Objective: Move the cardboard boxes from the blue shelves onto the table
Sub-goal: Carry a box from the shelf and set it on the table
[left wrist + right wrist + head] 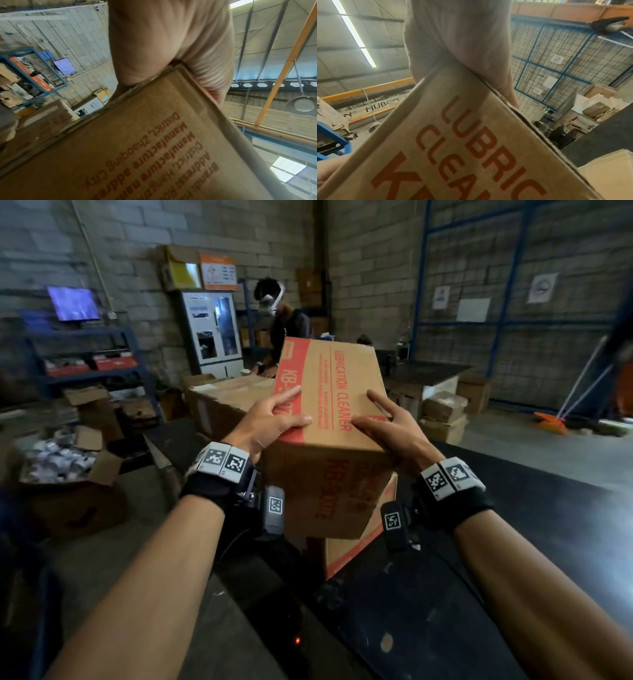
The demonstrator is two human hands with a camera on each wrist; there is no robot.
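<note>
A cardboard box (pixel 339 392) printed in red "LUBRICATION CLEANER" lies askew on top of a second like box (pixel 356 546), which stands on the black table (pixel 513 525). My left hand (pixel 274 419) is on its near left corner, thumb on the top face and fingers straight and spread along the left edge. My right hand (pixel 390 422) lies on the near right corner with straight, spread fingers. In the left wrist view the palm (pixel 163 40) presses the box corner (pixel 145 148). The right wrist view shows the same: palm (pixel 457 33) against the box (pixel 462 142).
Larger cardboard boxes (pixel 219 402) stand beyond on the table, with a person (pixel 284 326) behind them. Blue shelves (pixel 85 354) and an open box of small items (pixel 61 463) are at the left. More boxes (pixel 445 412) and an orange broom (pixel 551 422) are on the floor at the right.
</note>
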